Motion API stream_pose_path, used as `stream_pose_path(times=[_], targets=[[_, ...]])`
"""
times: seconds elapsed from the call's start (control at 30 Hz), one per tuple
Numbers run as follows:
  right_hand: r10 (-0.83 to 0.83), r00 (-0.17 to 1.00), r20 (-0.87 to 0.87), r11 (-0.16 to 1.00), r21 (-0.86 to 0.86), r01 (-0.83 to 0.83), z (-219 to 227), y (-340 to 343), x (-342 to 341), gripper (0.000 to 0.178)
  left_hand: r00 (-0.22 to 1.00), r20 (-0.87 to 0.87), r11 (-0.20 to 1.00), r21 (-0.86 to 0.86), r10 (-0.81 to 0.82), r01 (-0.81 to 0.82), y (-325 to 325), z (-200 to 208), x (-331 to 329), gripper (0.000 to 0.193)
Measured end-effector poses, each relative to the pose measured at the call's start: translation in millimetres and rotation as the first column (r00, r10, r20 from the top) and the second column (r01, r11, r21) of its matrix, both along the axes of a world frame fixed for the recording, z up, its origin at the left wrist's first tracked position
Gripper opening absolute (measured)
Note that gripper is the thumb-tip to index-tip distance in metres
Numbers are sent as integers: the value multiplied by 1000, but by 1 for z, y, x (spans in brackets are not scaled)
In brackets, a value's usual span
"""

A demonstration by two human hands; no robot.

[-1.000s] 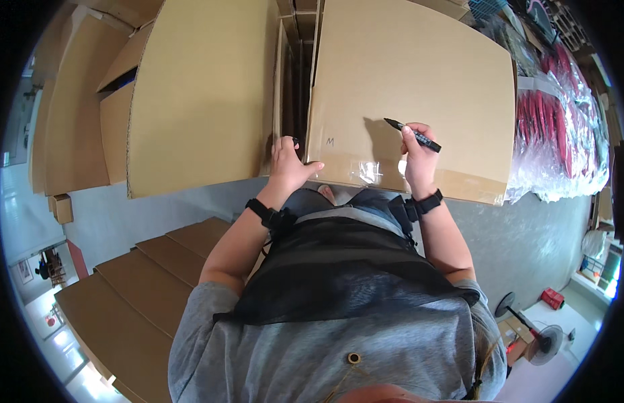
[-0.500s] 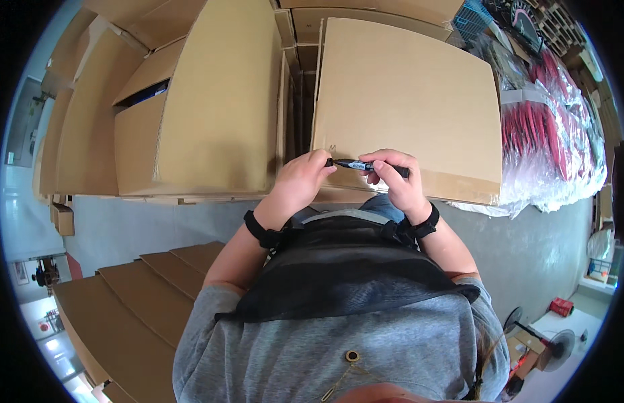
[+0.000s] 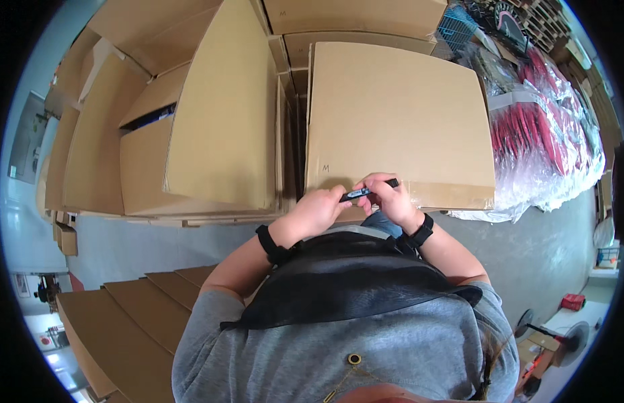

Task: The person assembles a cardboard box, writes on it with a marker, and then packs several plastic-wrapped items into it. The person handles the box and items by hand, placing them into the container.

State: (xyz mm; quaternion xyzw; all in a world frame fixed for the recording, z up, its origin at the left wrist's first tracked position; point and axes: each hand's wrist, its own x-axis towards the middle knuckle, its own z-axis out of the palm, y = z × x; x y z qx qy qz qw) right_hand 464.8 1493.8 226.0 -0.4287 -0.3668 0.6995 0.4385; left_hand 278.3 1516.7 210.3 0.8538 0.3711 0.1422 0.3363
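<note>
A big brown box (image 3: 399,121) is in front of the person. On its left stands a tall cardboard flap (image 3: 224,127), and on its right is a shiny plastic bundle (image 3: 540,134) with red things inside. Flat brown cardboard (image 3: 123,322) lies in layers at the lower left.

The two hands are near each other, over the box's near edge. The left hand (image 3: 322,209) has its fingers pinched on one end of a black marker (image 3: 355,194) — they hide that tip. The right hand (image 3: 386,196) has its fingers curled around the other part — a black end pokes out past them. A tiny dark mark (image 3: 326,168) is on the box, near its left edge.
</note>
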Motion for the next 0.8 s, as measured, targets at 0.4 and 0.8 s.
stream_pose_path(times=[0.4, 0.8], targets=[[-489, 869, 71, 872, 46, 487, -2, -23, 91, 9, 988, 154, 991, -134, 5, 16, 15, -12, 84, 55], [-994, -67, -90, -59, -93, 994, -68, -160, 466, 21, 793, -606, 997, 76, 65, -23, 17, -46, 215, 76]])
